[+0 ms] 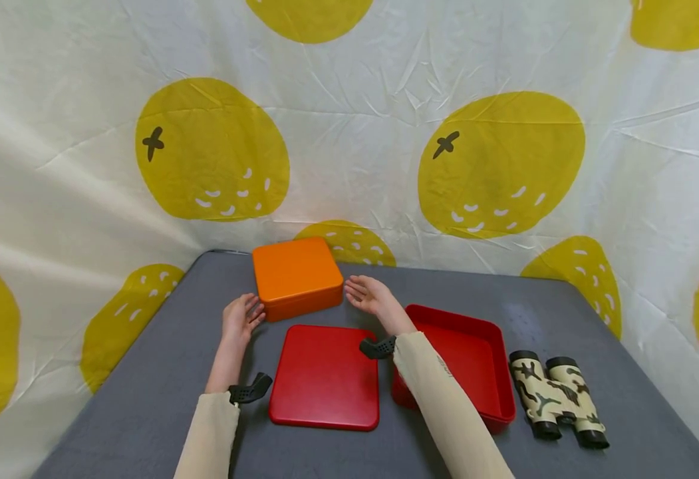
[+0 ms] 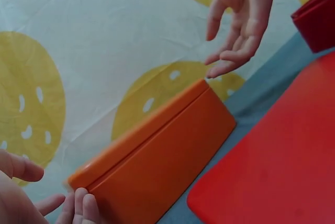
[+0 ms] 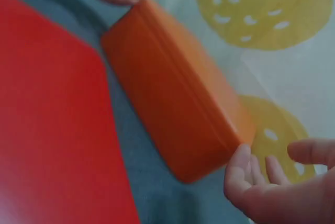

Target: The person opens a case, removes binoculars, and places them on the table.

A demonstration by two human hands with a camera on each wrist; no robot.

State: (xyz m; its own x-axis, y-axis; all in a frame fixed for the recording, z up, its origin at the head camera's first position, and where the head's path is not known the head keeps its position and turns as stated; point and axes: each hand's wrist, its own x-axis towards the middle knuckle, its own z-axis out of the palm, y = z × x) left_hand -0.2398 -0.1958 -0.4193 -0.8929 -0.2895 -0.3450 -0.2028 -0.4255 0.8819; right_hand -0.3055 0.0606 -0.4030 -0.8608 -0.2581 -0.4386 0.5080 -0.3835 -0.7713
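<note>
At the back left of the table sits an orange lidded box (image 1: 298, 269), its lid on. My left hand (image 1: 243, 318) is at the box's near left corner, fingers loosely bent, with fingertips right at its side in the left wrist view. On the other side, my right hand (image 1: 370, 295) is at the box's right edge, palm turned inward and fingers relaxed; in the right wrist view its fingertips overlap the orange corner (image 3: 238, 140). Neither hand grips anything. In front of the box, between my forearms, a flat red lid (image 1: 325, 379) lies on the grey table (image 1: 139, 406).
An open red box (image 1: 469, 362) stands right of the red lid, partly hidden under my right forearm. Farther right lie camouflage binoculars (image 1: 555, 399). A white curtain with yellow fruit prints (image 1: 355, 166) hangs behind the table and along its sides.
</note>
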